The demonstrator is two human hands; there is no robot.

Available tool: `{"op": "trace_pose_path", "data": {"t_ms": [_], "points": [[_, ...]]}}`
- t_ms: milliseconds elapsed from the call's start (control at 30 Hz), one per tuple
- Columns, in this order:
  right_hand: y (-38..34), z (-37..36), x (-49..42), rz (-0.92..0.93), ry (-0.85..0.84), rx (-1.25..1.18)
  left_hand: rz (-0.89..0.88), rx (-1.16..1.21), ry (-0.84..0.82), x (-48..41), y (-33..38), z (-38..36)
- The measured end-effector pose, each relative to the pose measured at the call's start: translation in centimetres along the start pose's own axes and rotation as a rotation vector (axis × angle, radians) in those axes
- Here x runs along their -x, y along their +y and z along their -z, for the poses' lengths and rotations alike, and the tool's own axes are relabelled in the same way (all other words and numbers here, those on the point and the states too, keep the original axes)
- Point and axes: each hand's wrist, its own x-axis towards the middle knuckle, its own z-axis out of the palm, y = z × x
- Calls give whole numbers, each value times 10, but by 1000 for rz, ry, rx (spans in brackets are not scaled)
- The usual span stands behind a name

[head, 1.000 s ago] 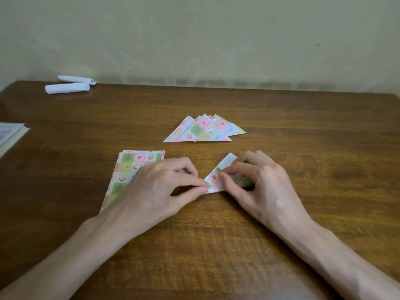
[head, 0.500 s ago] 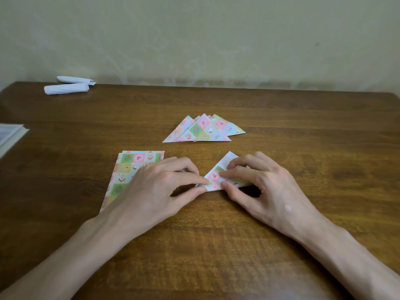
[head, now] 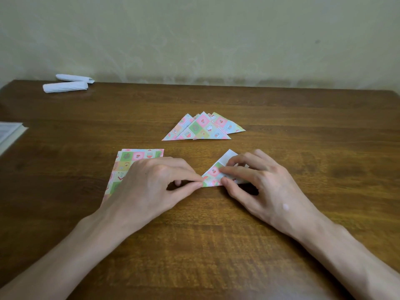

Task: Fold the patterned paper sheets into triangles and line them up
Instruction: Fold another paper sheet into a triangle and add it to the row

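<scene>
- Right hand (head: 266, 187) has spread its fingers slightly over the half-folded sheet (head: 213, 173); forefinger and thumb pinch its near edge.
- Left hand (head: 151, 182) unchanged, pinching the sheet's left corner and partly covering the flat sheet stack (head: 134, 158).
- Finished triangles (head: 203, 128) fanned, overlapping, behind the hands.
- White paper rolls (head: 67, 84) far left.
- Brown wood-grain table (head: 216, 245), pale wall (head: 194, 35).

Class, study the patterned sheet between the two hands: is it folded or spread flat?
Folded: the sheet forms a triangle, white underside showing at its top; left hand and right hand pinch it.
</scene>
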Motion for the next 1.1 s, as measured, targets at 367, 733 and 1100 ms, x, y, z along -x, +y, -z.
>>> {"op": "trace_pose_path", "data": {"t_ms": [367, 733, 1100], "points": [[-1, 0, 1, 2, -15, 23, -65, -60, -113, -1, -4, 6], [-4, 1, 1, 19, -4, 46, 7, -28, -55, -2, -4, 13], [-3, 0, 2, 21, 11, 45, -14, 72, -162, -5, -17, 4]]}}
